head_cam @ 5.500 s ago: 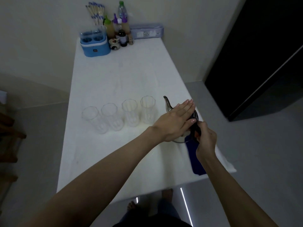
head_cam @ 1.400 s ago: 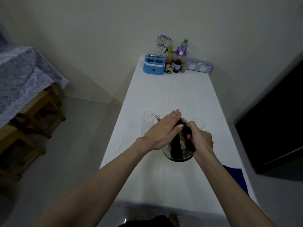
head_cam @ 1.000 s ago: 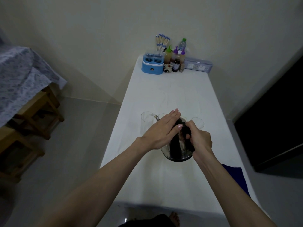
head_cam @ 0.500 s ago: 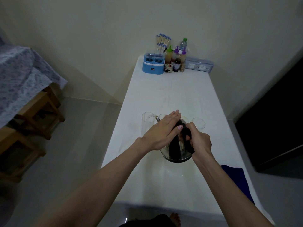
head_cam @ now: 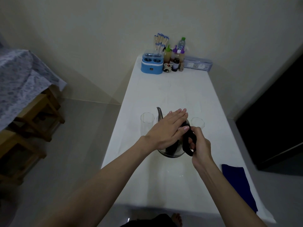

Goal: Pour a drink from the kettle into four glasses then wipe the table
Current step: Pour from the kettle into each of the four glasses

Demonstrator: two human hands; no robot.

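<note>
A steel kettle (head_cam: 172, 153) with a black handle hangs over the middle of the white table (head_cam: 180, 89), its thin spout (head_cam: 159, 113) pointing away from me. My right hand (head_cam: 199, 145) is closed around the black handle. My left hand (head_cam: 165, 130) lies flat on the kettle's lid with the fingers stretched out. A clear glass (head_cam: 147, 124) stands left of the spout and another glass (head_cam: 197, 122) stands to the right. The glasses between them are hidden behind my left hand and the kettle. A dark blue cloth (head_cam: 240, 185) lies at the table's near right edge.
At the table's far end stand a blue container (head_cam: 152, 63), several bottles (head_cam: 176, 56), a holder of chopsticks (head_cam: 160, 42) and a flat clear box (head_cam: 198, 63). Wooden stools (head_cam: 32, 122) and a patterned cloth (head_cam: 19, 79) are on the left. A dark panel (head_cam: 278, 115) is on the right.
The kettle has tipped back from the leftmost glass, so its spout now points more upright. Both hands keep the same hold on the lid and the handle.
</note>
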